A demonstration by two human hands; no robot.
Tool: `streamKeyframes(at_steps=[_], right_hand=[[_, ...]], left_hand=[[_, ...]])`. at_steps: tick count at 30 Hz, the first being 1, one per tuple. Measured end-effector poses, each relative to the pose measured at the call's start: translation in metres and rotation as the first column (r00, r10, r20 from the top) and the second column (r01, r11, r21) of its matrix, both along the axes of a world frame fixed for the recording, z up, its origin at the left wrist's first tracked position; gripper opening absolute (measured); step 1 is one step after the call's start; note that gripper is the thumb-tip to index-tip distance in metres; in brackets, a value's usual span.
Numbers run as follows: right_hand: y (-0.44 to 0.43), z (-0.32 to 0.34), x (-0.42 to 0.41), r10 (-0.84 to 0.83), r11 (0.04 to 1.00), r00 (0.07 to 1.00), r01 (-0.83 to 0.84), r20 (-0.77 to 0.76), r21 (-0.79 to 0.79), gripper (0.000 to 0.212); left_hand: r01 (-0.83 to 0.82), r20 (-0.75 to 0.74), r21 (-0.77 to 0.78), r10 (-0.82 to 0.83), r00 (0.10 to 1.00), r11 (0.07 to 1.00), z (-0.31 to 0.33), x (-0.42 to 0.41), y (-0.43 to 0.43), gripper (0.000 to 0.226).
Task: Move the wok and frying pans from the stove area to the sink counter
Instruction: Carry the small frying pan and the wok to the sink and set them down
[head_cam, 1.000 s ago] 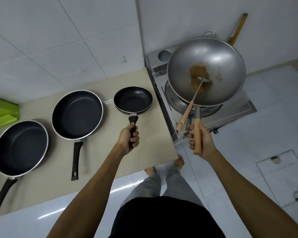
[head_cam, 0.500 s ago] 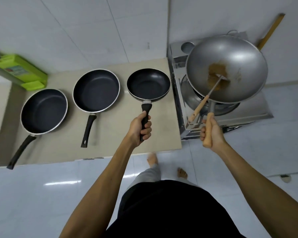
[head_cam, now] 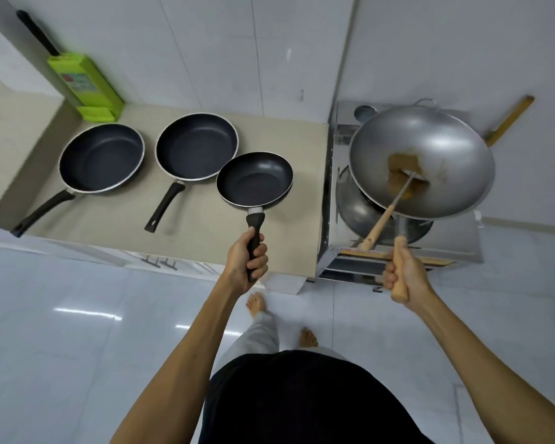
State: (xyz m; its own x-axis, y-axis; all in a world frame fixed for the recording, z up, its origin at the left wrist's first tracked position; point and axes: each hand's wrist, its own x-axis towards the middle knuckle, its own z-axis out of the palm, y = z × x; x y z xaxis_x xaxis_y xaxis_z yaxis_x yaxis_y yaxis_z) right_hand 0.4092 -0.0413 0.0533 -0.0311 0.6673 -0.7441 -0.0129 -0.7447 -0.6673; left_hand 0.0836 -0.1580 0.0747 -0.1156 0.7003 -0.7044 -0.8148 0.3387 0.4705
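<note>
L grip (head_cam: 245,262) clenched on small pan (head_cam: 255,181) handle, pan lifted over counter (head_cam: 205,225) | R grip (head_cam: 402,277) clenched on wok (head_cam: 422,165) handle, wok raised above stove (head_cam: 455,238), spatula (head_cam: 386,216) inside | 2 bigger pans (head_cam: 101,157) (head_cam: 196,147) untouched on counter | nothing at sink yet, you've got all 4 left.

2 pans (head_cam: 196,147) on counter (head_cam: 305,200); stove (head_cam: 455,241) right; wok (head_cam: 422,161) above stove.

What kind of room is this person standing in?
Most likely a home kitchen: a steel gas stove stands against tiled walls, a wok with brown residue is held above it, and black frying pans sit on a counter.
</note>
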Motion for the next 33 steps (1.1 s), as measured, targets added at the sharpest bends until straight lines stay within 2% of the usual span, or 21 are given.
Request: streamKeyframes(at_steps=[5, 11, 18, 27, 33], right_hand=[[-0.006, 0.024, 0.001, 0.1, 0.995, 0.995, -0.1, 0.027, 0.008, 0.049], [-0.03, 0.04, -0.065, 0.237, 0.97, 0.97, -0.24, 0.058, 0.04, 0.048], [-0.081, 0.047, -0.208, 0.329, 0.942, 0.944, -0.329, 0.018, 0.058, 0.042], [-0.181, 0.058, -0.409, 0.475, 0.88, 0.875, -0.471, -0.088, 0.063, 0.038], [-0.217, 0.055, -0.527, 0.562, 0.827, 0.821, -0.561, -0.102, 0.036, 0.035]], left_hand=[[-0.092, 0.002, 0.056, 0.092, 0.996, 0.994, 0.01, -0.015, -0.024, 0.033], [-0.192, -0.037, 0.092, 0.196, 0.98, 0.977, 0.022, -0.073, -0.061, 0.032], [-0.267, -0.09, 0.143, 0.282, 0.955, 0.953, 0.03, -0.195, -0.155, 0.033], [-0.375, -0.204, 0.104, 0.389, 0.898, 0.921, 0.037, -0.372, -0.315, 0.03], [-0.45, -0.238, 0.106, 0.462, 0.854, 0.887, 0.04, -0.464, -0.369, 0.031]])
